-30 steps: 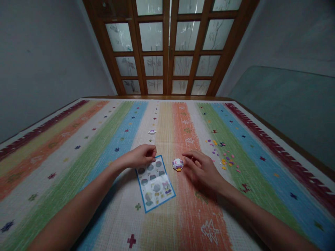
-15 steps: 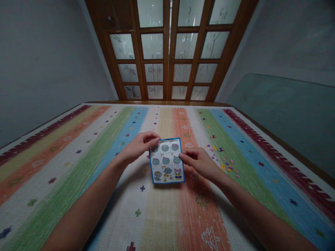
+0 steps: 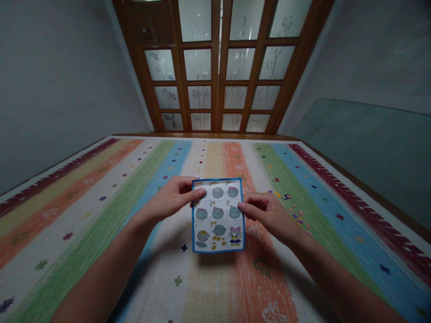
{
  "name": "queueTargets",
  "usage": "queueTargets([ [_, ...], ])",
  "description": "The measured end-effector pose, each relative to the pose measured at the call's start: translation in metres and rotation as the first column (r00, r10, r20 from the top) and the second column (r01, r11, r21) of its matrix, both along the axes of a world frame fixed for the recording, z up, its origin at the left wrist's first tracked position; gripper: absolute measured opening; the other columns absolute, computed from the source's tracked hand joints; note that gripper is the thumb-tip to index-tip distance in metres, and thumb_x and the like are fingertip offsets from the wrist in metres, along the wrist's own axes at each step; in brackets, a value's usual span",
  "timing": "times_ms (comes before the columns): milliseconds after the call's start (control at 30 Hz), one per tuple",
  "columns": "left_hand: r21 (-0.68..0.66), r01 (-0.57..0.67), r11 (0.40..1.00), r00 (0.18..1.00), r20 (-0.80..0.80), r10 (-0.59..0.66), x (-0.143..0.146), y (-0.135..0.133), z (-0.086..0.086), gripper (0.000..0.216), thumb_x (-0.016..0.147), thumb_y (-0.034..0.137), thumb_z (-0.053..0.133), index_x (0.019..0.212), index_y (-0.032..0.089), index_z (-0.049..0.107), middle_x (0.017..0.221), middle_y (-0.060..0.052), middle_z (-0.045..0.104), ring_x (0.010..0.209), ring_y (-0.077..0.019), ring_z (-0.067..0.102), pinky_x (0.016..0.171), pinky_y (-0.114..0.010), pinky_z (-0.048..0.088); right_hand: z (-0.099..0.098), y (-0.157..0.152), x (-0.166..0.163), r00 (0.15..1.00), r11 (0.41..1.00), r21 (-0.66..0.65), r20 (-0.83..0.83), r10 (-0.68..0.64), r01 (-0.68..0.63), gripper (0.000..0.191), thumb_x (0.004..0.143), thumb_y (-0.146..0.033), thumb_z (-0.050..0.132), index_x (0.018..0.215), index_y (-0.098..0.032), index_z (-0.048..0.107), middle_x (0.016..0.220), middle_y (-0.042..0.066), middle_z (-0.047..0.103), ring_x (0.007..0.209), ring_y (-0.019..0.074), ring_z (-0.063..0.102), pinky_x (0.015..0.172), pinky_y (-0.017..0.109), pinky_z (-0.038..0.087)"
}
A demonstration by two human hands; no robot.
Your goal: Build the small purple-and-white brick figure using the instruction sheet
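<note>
A blue-bordered instruction sheet [image 3: 217,216] with a grid of small build pictures is held up above the striped cloth, facing me. My left hand [image 3: 173,200] pinches its left edge with thumb on top. My right hand [image 3: 269,214] pinches its right edge the same way. Both hands are closed on the sheet. The small round brick figure seen earlier is hidden behind the sheet.
A striped, multicoloured cloth [image 3: 101,215] covers the surface. Several tiny loose bricks [image 3: 296,213] lie scattered to the right of my right hand. Wooden doors with frosted glass panes [image 3: 218,72] stand at the far end; a glass pane [image 3: 367,148] leans at right.
The sheet lay flat under my left hand; both hands have lifted it, turned it square to me and brought it closer. It now covers the small brick figure.
</note>
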State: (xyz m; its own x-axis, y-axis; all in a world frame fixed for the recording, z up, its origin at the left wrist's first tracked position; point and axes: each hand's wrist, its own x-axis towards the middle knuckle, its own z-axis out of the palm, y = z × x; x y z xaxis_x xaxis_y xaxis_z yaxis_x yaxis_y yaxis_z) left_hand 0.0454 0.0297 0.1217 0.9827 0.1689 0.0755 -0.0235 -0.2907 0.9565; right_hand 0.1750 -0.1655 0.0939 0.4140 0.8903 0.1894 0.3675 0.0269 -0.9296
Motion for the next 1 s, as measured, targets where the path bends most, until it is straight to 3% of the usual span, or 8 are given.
queueTargets([
  [567,-0.022,0.018,1.0,1.0,0.006,-0.018,-0.003,-0.001,0.005,0.026,0.075,0.034,0.059,0.064,0.012,0.056,0.06,0.001,0.053,0.056,-0.009,0.046,0.052,-0.02,0.038,0.01,-0.004,-0.007,0.995,0.999,0.018,-0.087,0.042,-0.04,0.039,0.079,-0.049,0.057,0.055,-0.019,0.052,0.052,-0.003,0.049,0.048,0.0086,0.045,0.045,0.022,0.037],
  [1000,-0.073,0.029,0.997,1.0,0.015,-0.028,-0.004,-0.004,0.009,0.023,0.075,0.033,0.061,0.066,0.011,0.058,0.059,0.002,0.053,0.054,-0.0077,0.045,0.05,-0.018,0.037,0.011,-0.007,-0.007,0.985,0.996,0.035,-0.145,0.091,-0.087,0.034,0.081,-0.04,0.059,0.058,-0.016,0.055,0.055,-0.004,0.048,0.05,0.0066,0.042,0.05,0.021,0.037],
])
